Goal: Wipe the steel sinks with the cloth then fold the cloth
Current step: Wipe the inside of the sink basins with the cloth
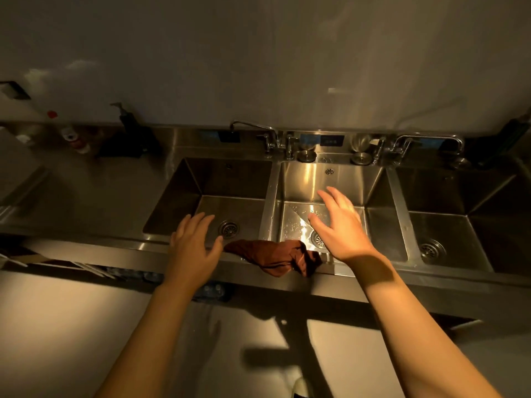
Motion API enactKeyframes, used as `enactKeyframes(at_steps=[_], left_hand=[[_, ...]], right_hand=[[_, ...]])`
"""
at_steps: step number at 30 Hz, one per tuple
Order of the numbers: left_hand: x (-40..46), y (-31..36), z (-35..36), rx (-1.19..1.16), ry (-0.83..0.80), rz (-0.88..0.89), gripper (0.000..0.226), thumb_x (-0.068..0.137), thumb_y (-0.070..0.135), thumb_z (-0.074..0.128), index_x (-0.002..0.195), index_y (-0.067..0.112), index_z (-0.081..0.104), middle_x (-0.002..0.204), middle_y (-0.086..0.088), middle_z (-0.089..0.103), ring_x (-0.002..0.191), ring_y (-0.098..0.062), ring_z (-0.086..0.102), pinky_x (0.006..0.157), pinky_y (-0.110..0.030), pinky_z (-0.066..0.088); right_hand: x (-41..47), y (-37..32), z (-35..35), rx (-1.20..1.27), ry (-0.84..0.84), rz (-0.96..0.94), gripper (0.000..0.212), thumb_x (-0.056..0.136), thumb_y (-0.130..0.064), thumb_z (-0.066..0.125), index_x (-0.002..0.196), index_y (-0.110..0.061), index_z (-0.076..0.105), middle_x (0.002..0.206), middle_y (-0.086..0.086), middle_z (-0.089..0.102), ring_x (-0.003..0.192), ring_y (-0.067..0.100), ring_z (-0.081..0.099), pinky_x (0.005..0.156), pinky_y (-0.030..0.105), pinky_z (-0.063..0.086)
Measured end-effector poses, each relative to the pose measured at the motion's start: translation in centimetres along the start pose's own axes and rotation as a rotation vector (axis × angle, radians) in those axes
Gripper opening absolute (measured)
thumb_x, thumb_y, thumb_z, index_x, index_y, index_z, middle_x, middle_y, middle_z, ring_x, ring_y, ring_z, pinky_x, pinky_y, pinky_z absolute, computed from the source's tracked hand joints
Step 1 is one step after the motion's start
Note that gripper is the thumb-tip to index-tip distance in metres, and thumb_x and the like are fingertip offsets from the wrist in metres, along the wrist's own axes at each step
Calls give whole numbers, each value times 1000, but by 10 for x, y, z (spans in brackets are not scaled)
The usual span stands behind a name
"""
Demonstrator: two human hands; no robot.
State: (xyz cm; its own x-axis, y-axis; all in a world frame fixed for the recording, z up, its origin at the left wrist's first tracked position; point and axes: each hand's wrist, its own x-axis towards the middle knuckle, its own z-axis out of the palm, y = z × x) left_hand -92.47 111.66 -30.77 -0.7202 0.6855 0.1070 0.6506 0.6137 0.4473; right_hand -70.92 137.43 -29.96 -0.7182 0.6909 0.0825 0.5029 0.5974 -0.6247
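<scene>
- Cloth (275, 258): brown, crumpled, lying on the front rim (373, 278) of the steel unit, at 6 o'clock from the divider between the left sink (184, 193) and the middle sink (382, 225). One fold hangs over the outer lip.
- Left hand (194, 248): at 9 o'clock from the cloth, just beside it, fingers spread and straight, holding nothing. Whether the palm touches the rim cannot be told.
- Right hand (339, 225): over the middle sink, at 1 o'clock from the cloth, fingers apart and loose, empty.
- Middle sink floor: water droplets show near the drain; the left sink and right sink (448, 239) look drier, though dim light limits certainty.
- Judged stage: neither hand holds the cloth, so wiping is either not begun or paused; folding remains.
- Risk 1: the overhanging fold could slide off toward the floor if a hand brushes it outward; a grasp from above, drawing inward toward 12 o'clock, would avoid this.
- Risk 2: a loose one-corner pinch would let the bunched cloth drag and smear the droplets instead of lifting them.
- Risk 3: taps (270, 136) and fittings along the back ledge at 12 o'clock could catch a wide sweep.
- Open room: each basin is deep with straight walls and square corners; floors are bare apart from drains. The front rim is narrow, giving little flat surface for folding; the counter (94, 191) at 9 o'clock offers more.
</scene>
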Motion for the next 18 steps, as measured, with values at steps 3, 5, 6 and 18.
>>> enactKeyframes(at_steps=[3,5,6,18], left_hand=[[15,-10,13,0,-25,-23,56,102,39,55,155,22,45,164,-3,37,157,-27,19,122,-62,24],[25,-19,25,-2,-51,-20,57,102,43,53,155,23,44,164,-2,37,157,-26,18,122,-62,26],[30,-25,31,-2,-66,-17,57,102,43,53,155,24,43,165,-1,36,157,-26,18,122,-62,26],[93,-132,83,24,-291,15,60,101,46,55,156,27,41,163,-4,38,154,-29,27,119,-58,33]], right_hand=[[18,10,29,-34,-34,36,64,99,-49,52,156,-29,33,167,0,21,155,20,12,124,53,19],[26,13,50,-45,-68,84,66,98,-48,54,157,-28,33,168,1,19,156,22,12,124,52,18],[28,15,61,-53,-76,104,68,98,-49,55,157,-28,32,168,1,17,156,23,11,124,52,18],[29,29,198,-63,-244,433,97,73,-95,38,155,-53,10,169,-10,-4,156,32,-2,117,72,16]])
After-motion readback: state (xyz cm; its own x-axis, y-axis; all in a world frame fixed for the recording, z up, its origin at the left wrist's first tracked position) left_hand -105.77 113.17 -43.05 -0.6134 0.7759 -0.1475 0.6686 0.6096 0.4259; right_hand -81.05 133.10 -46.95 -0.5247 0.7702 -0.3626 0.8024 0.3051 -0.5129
